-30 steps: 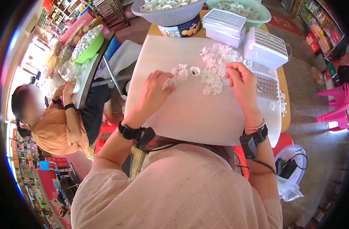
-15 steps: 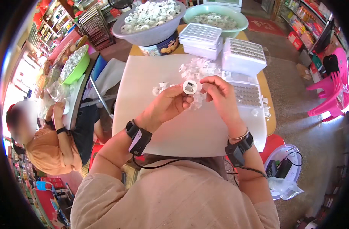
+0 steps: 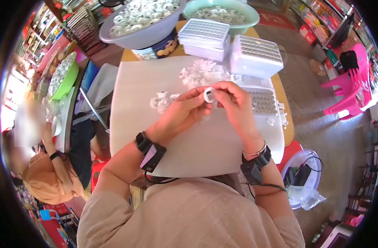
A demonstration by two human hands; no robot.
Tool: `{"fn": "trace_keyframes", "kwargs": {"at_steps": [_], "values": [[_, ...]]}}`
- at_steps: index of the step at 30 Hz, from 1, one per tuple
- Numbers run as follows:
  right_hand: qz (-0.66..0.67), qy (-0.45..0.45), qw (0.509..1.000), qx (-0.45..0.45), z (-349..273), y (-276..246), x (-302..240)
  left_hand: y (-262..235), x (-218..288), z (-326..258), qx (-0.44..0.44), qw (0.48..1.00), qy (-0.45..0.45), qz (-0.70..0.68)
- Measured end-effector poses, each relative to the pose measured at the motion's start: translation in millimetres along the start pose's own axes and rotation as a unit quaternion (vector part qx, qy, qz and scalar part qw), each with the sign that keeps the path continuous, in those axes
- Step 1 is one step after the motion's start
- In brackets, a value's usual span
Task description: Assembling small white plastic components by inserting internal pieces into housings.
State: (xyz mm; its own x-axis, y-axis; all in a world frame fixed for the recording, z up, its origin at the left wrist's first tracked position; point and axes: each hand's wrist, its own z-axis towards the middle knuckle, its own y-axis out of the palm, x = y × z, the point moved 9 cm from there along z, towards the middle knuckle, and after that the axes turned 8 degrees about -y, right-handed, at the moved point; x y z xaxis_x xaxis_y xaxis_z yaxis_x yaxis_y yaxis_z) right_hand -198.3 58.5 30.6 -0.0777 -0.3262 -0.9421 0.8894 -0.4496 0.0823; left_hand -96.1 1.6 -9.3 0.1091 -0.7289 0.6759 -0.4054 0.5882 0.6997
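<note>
Over the middle of the table, my left hand (image 3: pixel 188 108) pinches a small round white plastic part (image 3: pixel 209 95) with a dark recess in its face. My right hand (image 3: pixel 235 103) has its thumb and fingertips closed at the right edge of the same part. Whether a smaller piece is between the right fingers is hidden. A heap of small white plastic pieces (image 3: pixel 203 73) lies just beyond my hands. A few round white parts (image 3: pixel 162 101) sit left of my left hand. To the right lies a tray with rows of small round grey pieces (image 3: pixel 262 102).
Stacked white trays (image 3: pixel 203 35) and a second stack (image 3: pixel 257 53) stand at the table's far side. Behind are a grey basin (image 3: pixel 141 33) and a green basin (image 3: pixel 226 27) of white parts. Another person (image 3: pixel 52 173) sits at left. A pink chair (image 3: pixel 354 82) stands right.
My right fingers have come in from beside the round part to touch it, and the part has tilted. The whole view has shifted slightly. The person at left has leaned.
</note>
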Motion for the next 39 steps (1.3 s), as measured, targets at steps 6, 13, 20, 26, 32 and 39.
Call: {"fn": "trace_keyframes", "kwargs": {"at_steps": [6,13,20,26,32,39], "values": [[-0.047,-0.012,0.998,-0.049,1.4,7.0,1.2,-13.3,-2.3,-6.7,0.002,0.999,-0.042,0.022],[-0.428,-0.178,0.865,0.194,-1.1,-57.3,-40.7,-14.0,10.6,-9.5,0.031,0.998,-0.002,0.055],[-0.661,-0.089,0.734,0.130,1.6,-59.2,-19.4,-11.6,13.3,-10.8,0.027,1.000,0.010,0.012],[-0.653,-0.092,0.745,0.096,4.2,-52.0,-9.9,-8.3,13.3,-15.6,0.040,0.999,0.001,0.026],[-0.664,-0.095,0.736,0.094,2.0,-52.5,-8.7,-7.6,14.7,-14.3,0.036,0.999,0.003,0.025],[-0.685,-0.082,0.720,0.072,4.3,-50.4,-4.5,-11.1,12.3,-11.1,0.038,0.999,0.000,0.013]]}}
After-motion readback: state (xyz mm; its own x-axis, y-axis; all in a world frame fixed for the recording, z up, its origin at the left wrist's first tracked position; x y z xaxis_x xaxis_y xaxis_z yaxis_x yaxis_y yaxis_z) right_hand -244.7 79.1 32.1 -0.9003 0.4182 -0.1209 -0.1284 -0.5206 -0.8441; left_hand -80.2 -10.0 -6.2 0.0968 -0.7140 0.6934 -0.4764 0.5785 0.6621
